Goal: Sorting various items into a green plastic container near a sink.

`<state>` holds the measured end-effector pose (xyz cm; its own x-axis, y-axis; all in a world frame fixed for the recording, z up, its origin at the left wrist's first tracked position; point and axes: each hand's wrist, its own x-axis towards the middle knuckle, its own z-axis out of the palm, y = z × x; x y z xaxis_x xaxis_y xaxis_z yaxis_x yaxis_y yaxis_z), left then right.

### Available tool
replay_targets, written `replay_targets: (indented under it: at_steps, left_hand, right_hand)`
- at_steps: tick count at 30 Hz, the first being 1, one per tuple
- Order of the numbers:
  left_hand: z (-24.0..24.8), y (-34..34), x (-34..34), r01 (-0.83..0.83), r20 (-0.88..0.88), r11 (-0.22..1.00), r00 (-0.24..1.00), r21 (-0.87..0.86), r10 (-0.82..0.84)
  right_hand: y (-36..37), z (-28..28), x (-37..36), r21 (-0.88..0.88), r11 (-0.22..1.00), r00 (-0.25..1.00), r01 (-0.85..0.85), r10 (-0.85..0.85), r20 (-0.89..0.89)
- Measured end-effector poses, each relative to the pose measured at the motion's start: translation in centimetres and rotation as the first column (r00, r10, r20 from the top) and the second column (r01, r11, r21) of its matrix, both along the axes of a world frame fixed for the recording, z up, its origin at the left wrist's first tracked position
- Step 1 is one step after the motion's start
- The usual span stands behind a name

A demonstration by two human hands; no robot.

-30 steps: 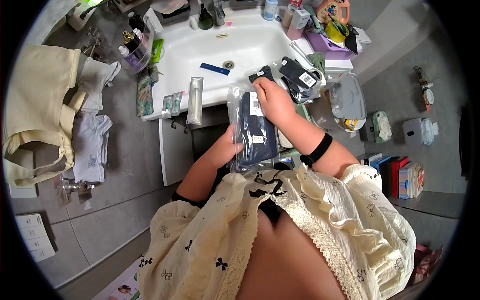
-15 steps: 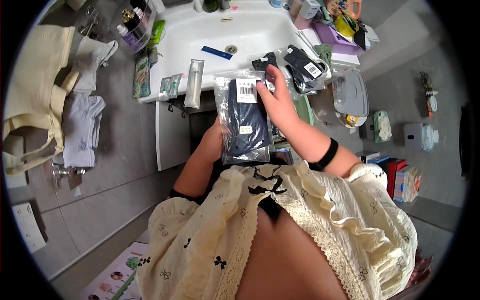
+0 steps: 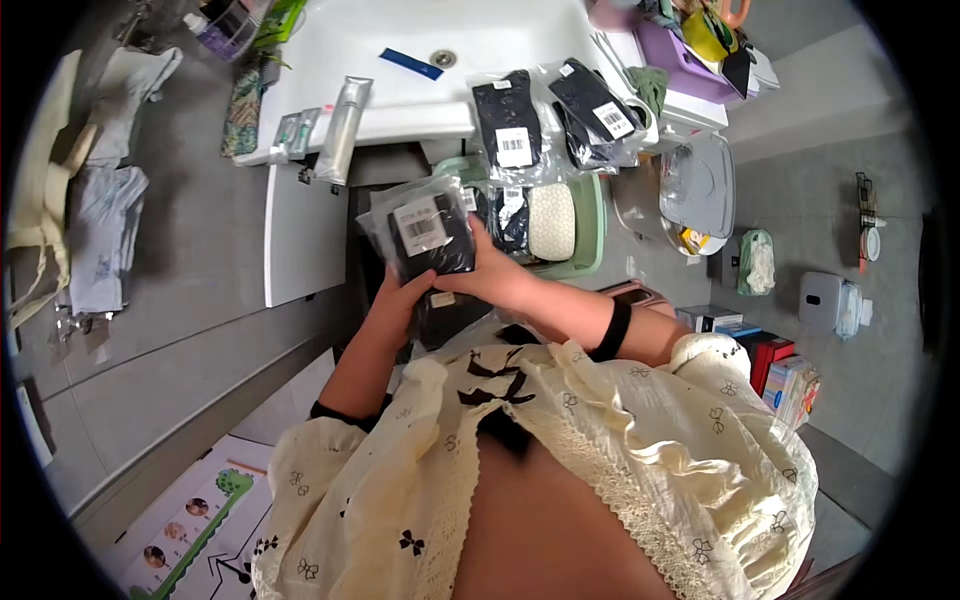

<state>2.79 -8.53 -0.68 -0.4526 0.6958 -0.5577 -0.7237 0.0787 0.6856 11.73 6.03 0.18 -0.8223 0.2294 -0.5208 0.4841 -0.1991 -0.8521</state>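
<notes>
Between both hands I hold a clear plastic packet [image 3: 458, 252] with dark folded fabric inside, a white barcode label near its top and a smaller label lower down. The fingers of my left hand [image 3: 402, 300] are mostly hidden, its thumb lying over the packet's front. My right hand [image 3: 492, 270] grips the right side. Past my right hand is a green basin [image 3: 598, 235] holding similar dark packets [image 3: 513, 222] and a cream patterned item [image 3: 552, 222]. Two groups of dark fabric packets, a left one [image 3: 507, 105] and a right one [image 3: 595, 110], lie on the sink's front edge.
The white sink [image 3: 540, 40] has a blue strip [image 3: 411, 63] in it and a silver tube-shaped package [image 3: 345, 130] across its rim. A cabinet door [image 3: 305, 240] stands open at left. To the right are a lidded bin [image 3: 698, 190] and a purple box [image 3: 690, 70].
My hands have brought the packet down and left, tilting it, and both thumbs now press near its middle. The view has shifted, showing more of the green basin.
</notes>
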Motion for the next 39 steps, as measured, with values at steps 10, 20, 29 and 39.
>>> replay_targets:
  at_steps: [10, 20, 29, 39]
  left_hand:
    - [-7.7, -1.1, 4.5, 0.118, 0.157, 0.982, 0.983, -0.148, -0.095]
    - [-13.2, 3.5, 4.3, 0.312, -0.013, 0.888, 0.942, -0.336, -0.336]
    - [-16.4, 2.0, 4.9, 0.324, -0.363, 0.398, 0.165, -0.858, -0.917]
    - [-17.9, 1.5, 4.4, 0.416, -0.409, 0.471, 0.234, -0.778, -0.882]
  right_hand:
    - [0.3, -8.1, 2.8, -0.634, 0.669, 0.911, 0.388, -0.174, 0.375]
    - [10.2, -15.9, 4.0, -0.467, 0.518, 0.689, 0.716, -0.416, 0.594]
    - [13.1, -24.7, 2.6, -0.179, 0.687, 0.657, 0.705, -0.535, 0.531]
    - [15.3, -33.6, 3.6, 0.347, 0.884, 0.693, 0.312, -0.462, 0.553]
